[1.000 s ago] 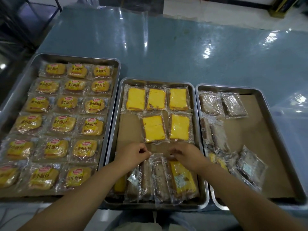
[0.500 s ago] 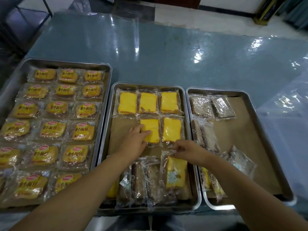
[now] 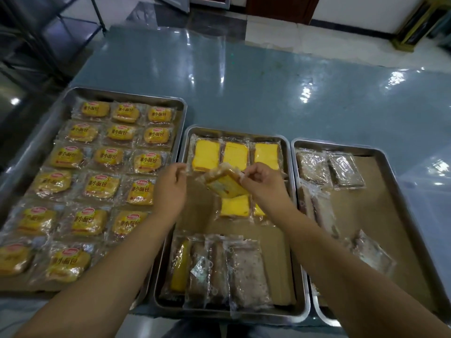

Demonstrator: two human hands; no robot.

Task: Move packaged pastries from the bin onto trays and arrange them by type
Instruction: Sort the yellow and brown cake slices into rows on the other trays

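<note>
A: Record of the person's body, head view?
B: Two forearms enter from the lower frame, both bare, no sleeves showing. Left hand (image 3: 170, 189) and right hand (image 3: 264, 184): no gloves, rings, or watch visible.
A: Clothing?
B: Dark fabric at bottom centre; garment type unclear.

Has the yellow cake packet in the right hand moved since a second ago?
Yes. The packet has gone from the near pile up and away along the middle tray, now held by both hands above the second yellow row.
</note>
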